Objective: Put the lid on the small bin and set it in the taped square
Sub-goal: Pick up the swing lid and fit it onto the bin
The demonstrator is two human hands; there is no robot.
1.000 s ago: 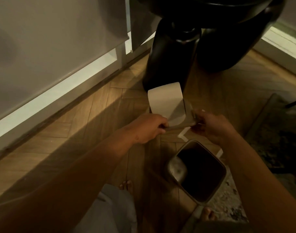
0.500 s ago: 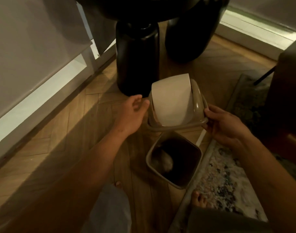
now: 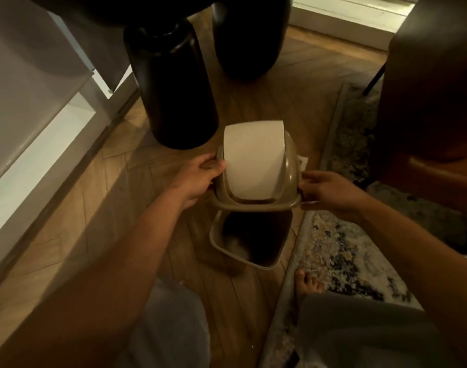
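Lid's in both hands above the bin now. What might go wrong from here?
1. The lid hangs beyond the bin, its frame apparently not square with the rim, so it may seat crooked.
2. The white flap stands tilted up; it may swing as the lid drops.
3. Left hand and right hand pinch only the frame's edges; fingers could get caught against the rim.

The herringbone wood floor carries the open small bin (lidless), a patterned rug and two black pedestals.
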